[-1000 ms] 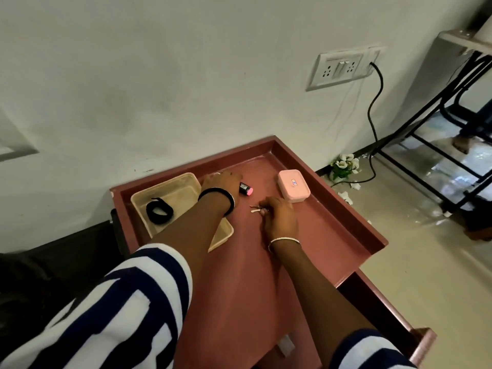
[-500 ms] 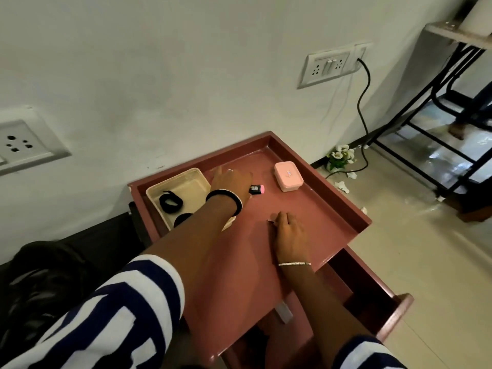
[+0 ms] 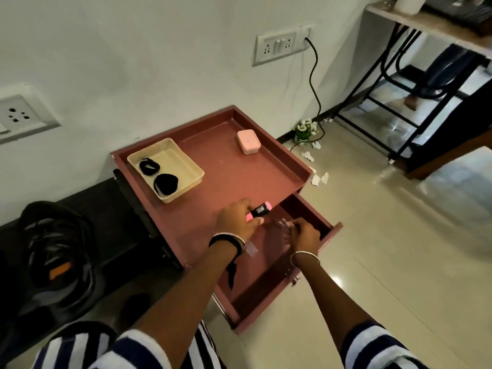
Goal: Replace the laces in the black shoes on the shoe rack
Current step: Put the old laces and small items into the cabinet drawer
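Left hand (image 3: 237,222): reaches from the lower left of the frame to the front edge of the cabinet top (image 3: 239,177). Its fingers and thumb are curled tight round a black and pink tube (image 3: 261,210), which points toward the upper right.
Left wrist: wears a black band and a pale bangle; the forearm is bare up to a striped sleeve.
Right hand (image 3: 303,233): held over the open drawer (image 3: 330,235), just right of the left hand, knuckles up and fingers curled inward. Something small and pale blurs at the fingertips; I cannot tell whether they pinch it.
Right wrist: wears a thin bangle.
Black laces (image 3: 165,182): two coils lying in the beige tray (image 3: 186,155), at the upper-left corner of the cabinet top, well apart from both hands.
Pink case (image 3: 248,141): near the back edge of the cabinet top, right of the tray.
Wall: a socket plate (image 3: 275,47) at upper centre, with a black cable (image 3: 312,75) hanging from it.
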